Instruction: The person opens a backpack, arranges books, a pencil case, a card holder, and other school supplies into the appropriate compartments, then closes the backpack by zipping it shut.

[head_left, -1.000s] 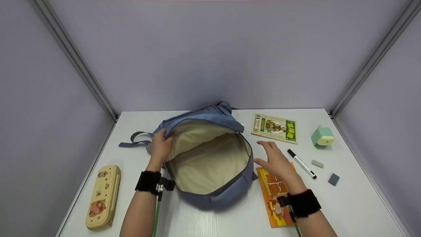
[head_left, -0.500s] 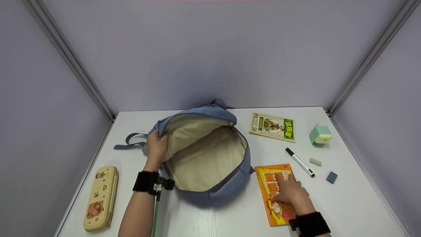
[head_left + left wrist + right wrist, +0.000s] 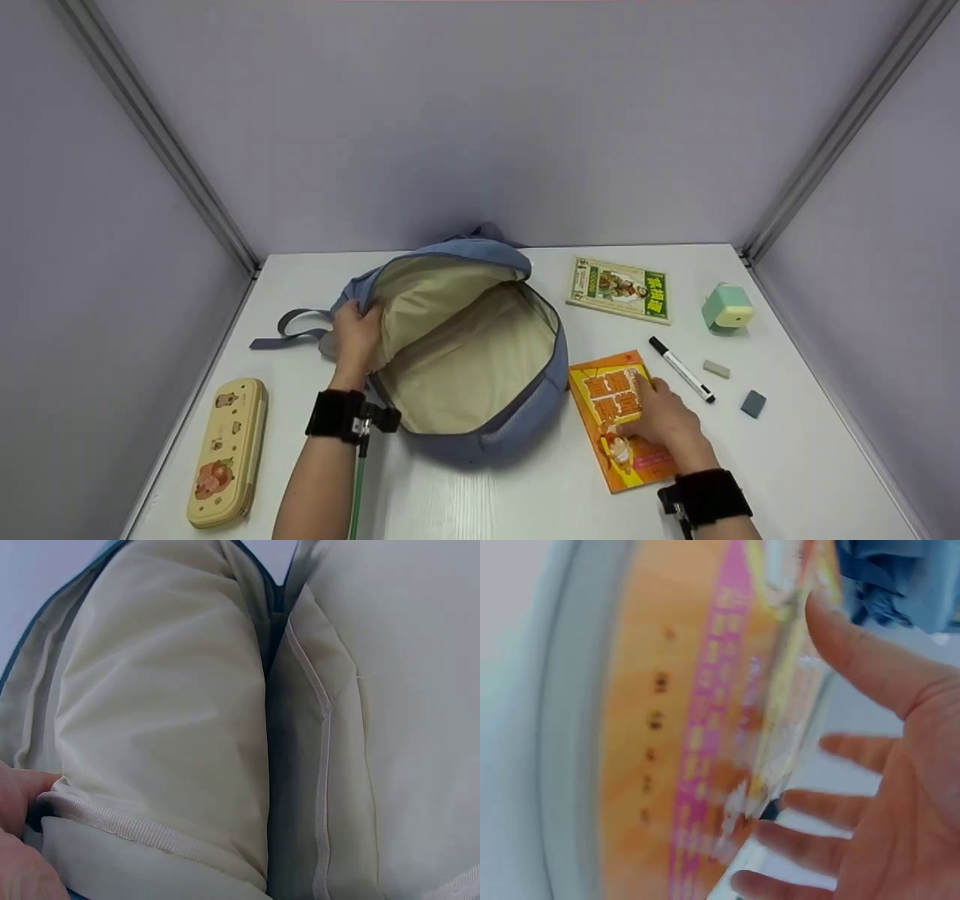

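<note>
Presumably light, pliable and slick, the orange book (image 3: 609,409) is beneath the spread right hand (image 3: 664,421), best gripped by its long edges, while the left hand (image 3: 355,337) pinches the backpack flap (image 3: 429,300).

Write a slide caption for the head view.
Left hand grips an open blue backpack; right hand touches an orange book.

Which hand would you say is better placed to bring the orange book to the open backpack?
Probably the right hand: it touches the orange book, which lies beside the backpack. The left hand grips the backpack's flap, so it seems occupied.
</note>
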Available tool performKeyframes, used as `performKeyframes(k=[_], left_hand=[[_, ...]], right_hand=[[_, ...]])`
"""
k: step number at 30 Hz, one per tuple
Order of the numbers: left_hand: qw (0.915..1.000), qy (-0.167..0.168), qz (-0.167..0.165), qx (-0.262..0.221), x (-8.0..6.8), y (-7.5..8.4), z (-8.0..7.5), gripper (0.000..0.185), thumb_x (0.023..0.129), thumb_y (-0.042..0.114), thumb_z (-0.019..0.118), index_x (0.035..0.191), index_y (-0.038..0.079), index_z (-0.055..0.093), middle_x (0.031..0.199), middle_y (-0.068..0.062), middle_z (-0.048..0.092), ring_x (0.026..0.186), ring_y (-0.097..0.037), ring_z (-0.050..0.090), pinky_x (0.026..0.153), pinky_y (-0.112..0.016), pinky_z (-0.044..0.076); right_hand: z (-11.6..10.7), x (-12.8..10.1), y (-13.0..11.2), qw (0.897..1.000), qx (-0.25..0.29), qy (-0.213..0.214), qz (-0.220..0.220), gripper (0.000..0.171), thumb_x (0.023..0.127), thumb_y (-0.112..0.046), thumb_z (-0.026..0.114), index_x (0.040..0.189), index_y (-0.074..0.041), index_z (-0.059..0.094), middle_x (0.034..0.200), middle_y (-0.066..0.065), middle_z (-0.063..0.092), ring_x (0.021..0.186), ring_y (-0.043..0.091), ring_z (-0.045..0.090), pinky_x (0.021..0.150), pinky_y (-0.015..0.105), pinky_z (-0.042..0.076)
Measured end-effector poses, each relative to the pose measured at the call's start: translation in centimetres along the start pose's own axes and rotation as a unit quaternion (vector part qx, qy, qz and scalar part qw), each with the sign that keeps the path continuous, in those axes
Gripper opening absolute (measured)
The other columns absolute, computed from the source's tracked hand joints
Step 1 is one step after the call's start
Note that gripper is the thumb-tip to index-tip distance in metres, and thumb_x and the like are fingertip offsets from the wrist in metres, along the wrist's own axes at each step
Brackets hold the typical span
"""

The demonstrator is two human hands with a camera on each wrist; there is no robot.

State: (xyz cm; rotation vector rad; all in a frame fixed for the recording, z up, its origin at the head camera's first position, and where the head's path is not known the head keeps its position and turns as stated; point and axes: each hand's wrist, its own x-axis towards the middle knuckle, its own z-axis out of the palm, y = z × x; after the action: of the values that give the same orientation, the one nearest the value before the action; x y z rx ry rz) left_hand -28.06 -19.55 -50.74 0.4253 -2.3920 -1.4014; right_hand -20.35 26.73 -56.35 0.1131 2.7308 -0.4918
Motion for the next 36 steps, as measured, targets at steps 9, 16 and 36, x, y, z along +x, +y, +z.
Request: performKeyframes(k=[9,16,36], left_hand=[[0.9999,0.007,0.012,-0.009,-0.2,0.4,-0.1,0.027,0.093,0.015,0.058,0.07,0.006,0.045,0.069,-0.007,0.043,0.066,-0.023,0.039,0.06,-0.035,0.032],[0.9999,-0.009,0.007,-0.011,0.0,0.4,-0.1,0.027,0.095,0.016,0.058,0.073,0.005,0.046,0.073,-0.006,0.044,0.069,-0.023,0.041,0.061,-0.034,0.033],[0.9995,0.002,0.028,-0.013,0.0,0.8,-0.2,0.021,0.093,0.014,0.062,0.081,-0.002,0.056,0.085,-0.019,0.06,0.08,-0.03,0.053,0.073,-0.041,0.042]], right_hand=[[-0.9,-2.6,1.5,0.993,-0.023,-0.066,0.1,0.09,0.067,-0.058,0.083,0.11,0.012,0.049,0.084,0.013,0.055,0.077,0.03,0.053,0.071,0.047,0.044],[0.0,-2.3,2.9,0.987,0.026,-0.078,0.141,0.095,0.059,-0.065,0.084,0.107,0.01,0.051,0.083,0.013,0.053,0.077,0.03,0.052,0.069,0.041,0.041],[-5.5,-5.3,4.1,0.941,0.325,-0.083,-0.053,0.048,0.101,-0.011,0.051,0.141,0.007,0.031,0.079,0.016,0.063,0.059,0.024,0.061,0.058,0.036,0.056]])
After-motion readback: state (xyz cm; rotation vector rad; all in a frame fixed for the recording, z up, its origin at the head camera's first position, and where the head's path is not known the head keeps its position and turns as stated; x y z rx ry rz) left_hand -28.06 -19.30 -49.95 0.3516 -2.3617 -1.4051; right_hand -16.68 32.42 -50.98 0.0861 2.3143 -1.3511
